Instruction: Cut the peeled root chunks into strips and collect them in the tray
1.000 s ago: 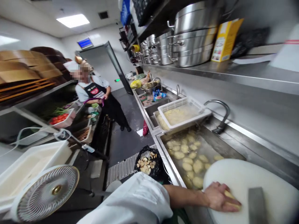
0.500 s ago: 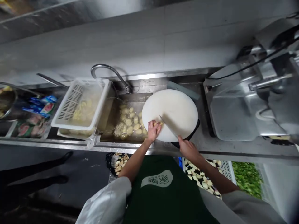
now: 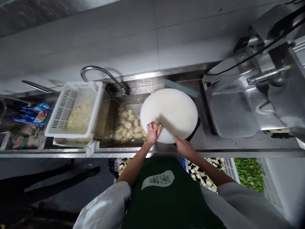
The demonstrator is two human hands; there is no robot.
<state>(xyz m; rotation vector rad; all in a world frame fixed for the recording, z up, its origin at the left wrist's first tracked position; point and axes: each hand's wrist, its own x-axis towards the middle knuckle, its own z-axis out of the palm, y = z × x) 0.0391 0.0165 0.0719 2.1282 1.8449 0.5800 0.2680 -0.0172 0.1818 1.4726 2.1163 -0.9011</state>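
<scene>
My left hand (image 3: 152,132) is closed around a potato (image 3: 160,126) at the near left edge of the round white cutting board (image 3: 176,108); fingers cover most of it. My right hand (image 3: 184,147) grips a kitchen knife (image 3: 168,129) by its handle. The blade slants up and left over the board, its edge beside the potato and my left fingers. Whether it touches the potato I cannot tell. Left of the board, several peeled potatoes (image 3: 130,125) lie in water in the steel sink (image 3: 107,127).
A white basket (image 3: 51,127) with pale pieces stands left of the sink, near a curved faucet (image 3: 102,68). A steel machine (image 3: 269,79) stands at right. Below the counter are crates of cut eggplant (image 3: 202,171) and green vegetables (image 3: 249,175). Another person's legs (image 3: 59,178) show lower left.
The view has shifted slightly, moving the scene left. Both hands keep their holds on the potato and the knife, in nearly the same place on the board. The other person's feet have moved right.
</scene>
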